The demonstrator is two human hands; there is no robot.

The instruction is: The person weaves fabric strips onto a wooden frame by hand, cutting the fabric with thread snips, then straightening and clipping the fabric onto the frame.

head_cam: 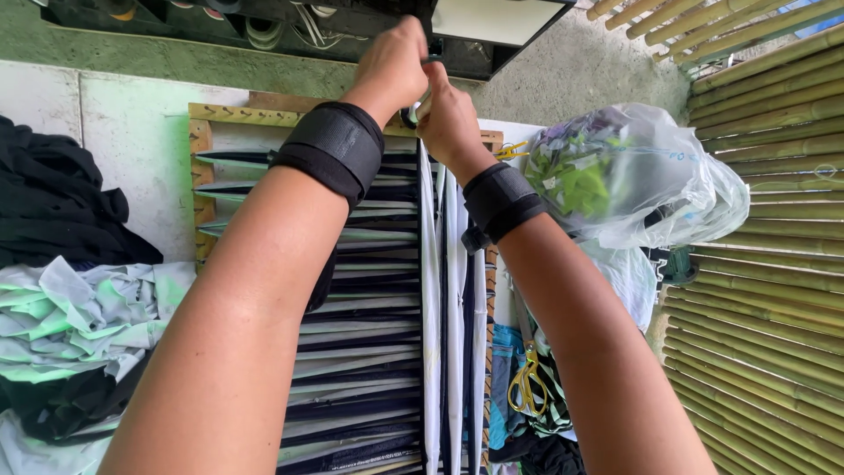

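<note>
Both hands are up at the top edge of the wooden peg frame [204, 141] strung with dark and pale fabric strips. The left hand [393, 66] is curled shut, fingers pinching something at the frame's upper middle. The right hand [448, 119] sits just beside it, touching or nearly so, fingers also closed on the same small spot. What is pinched is mostly hidden: a small dark ring-like bit [411, 114] peeks between the hands, too small to identify.

From that spot the long white and dark vertical strips [431, 308] hang or run straight down the frame's centre toward the viewer, long axis top to bottom, crossing the horizontal strips [360, 352]. The held point lies directly between the two hands, the left one slightly higher on the frame.

Each wrist wears a black fabric wrist wrap [330, 148].

Right of the frame: a clear plastic bag with green scraps [633, 176], yellow-handled scissors [526, 378] below it, a bamboo slat wall [774, 264] further right. Left of the frame: a pile of black and pale green cloth [61, 299].
</note>
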